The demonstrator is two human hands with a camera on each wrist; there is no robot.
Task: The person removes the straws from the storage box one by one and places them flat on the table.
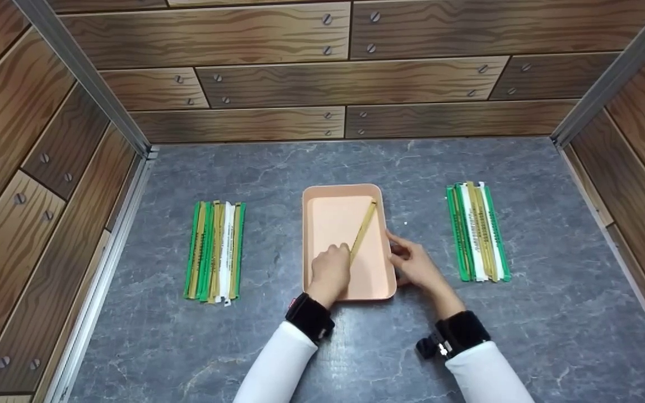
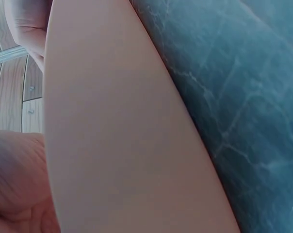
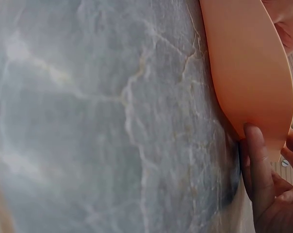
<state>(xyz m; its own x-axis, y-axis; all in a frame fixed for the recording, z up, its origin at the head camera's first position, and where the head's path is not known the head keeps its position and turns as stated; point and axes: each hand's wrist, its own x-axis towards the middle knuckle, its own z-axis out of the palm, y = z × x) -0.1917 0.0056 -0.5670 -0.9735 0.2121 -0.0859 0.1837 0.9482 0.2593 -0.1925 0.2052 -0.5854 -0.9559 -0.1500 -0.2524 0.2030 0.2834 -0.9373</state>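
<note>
A shallow peach-coloured tray (image 1: 328, 218) stands at mid-table in the head view. Inside it, a long thin gold-wrapped stick (image 1: 363, 229) slants from the upper right corner down to my left hand (image 1: 331, 271). That hand reaches over the tray with curled fingers and pinches the stick near its lower end, though the fingertips are hidden. At the tray's right side, my right hand (image 1: 420, 271) holds the wall and rim. In the right wrist view, fingers (image 3: 258, 160) touch the tray's outer wall. The left wrist view is mostly filled by the tray's outer wall (image 2: 112, 121).
On the left lies a row of green, gold and white wrapped sticks (image 1: 214, 252). A similar row of wrapped sticks (image 1: 478, 232) lies on the right. Wood-patterned walls (image 1: 277, 84) enclose the grey marbled table (image 1: 277, 168) at the back and both sides.
</note>
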